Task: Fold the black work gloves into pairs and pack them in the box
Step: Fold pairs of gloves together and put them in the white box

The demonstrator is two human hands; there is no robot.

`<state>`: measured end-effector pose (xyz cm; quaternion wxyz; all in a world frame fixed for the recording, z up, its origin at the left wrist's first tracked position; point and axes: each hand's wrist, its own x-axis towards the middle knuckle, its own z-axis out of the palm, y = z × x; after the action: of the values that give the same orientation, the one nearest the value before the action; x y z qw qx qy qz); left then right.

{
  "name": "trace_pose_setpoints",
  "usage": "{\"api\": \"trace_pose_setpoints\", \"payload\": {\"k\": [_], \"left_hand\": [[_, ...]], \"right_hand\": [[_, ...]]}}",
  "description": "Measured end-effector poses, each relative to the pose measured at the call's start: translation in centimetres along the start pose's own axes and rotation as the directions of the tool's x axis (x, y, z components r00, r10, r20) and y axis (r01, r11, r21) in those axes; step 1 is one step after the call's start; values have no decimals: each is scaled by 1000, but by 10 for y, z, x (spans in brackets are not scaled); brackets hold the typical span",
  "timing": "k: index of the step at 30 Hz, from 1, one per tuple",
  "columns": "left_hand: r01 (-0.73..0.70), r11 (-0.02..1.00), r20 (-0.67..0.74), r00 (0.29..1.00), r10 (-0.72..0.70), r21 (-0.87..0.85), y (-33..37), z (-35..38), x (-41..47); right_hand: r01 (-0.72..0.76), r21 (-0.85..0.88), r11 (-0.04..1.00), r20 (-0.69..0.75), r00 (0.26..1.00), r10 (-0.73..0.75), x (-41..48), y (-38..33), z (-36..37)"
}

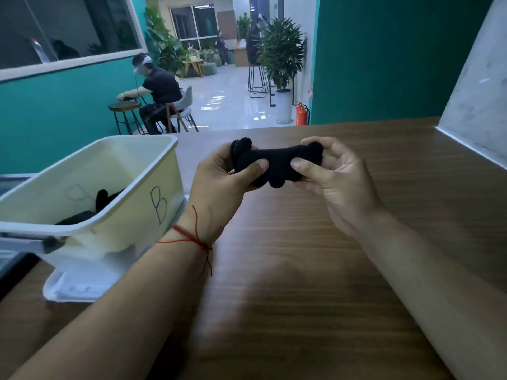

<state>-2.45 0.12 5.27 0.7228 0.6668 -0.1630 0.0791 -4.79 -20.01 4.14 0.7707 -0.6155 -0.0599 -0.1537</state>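
A folded bundle of black gloves is held above the wooden surface, gripped at its ends by the left hand and the right hand, with fingers and thumbs curled round it. To the left, a white box marked "B" is seen, with more black gloves inside.

You hold a rolled bundle of black gloves between your left hand and right hand. The white box, marked B, stands to its left with more gloves inside.
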Motion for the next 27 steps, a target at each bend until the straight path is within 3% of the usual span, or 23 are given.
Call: {"api": "trace_pose_setpoints", "payload": {"k": [7,15,22,27], "left_hand": [[-155,975,-89,981,170,160,88,-71,-23],[-99,892,-162,969,187,441,136,-189,-39],[-35,724,-160,967,199,689,130,-246,-39],[49,452,-167,960,224,891,112,-255,-26]], "right_hand": [[100,10,995,154,983,-101,6,-50,89],[150,-164,975,313,945,-93,5,-54,203],[144,-338,930,334,942,-24,16,-39,260],[107,-540,835,366,923,118,24,-21,273]]}}
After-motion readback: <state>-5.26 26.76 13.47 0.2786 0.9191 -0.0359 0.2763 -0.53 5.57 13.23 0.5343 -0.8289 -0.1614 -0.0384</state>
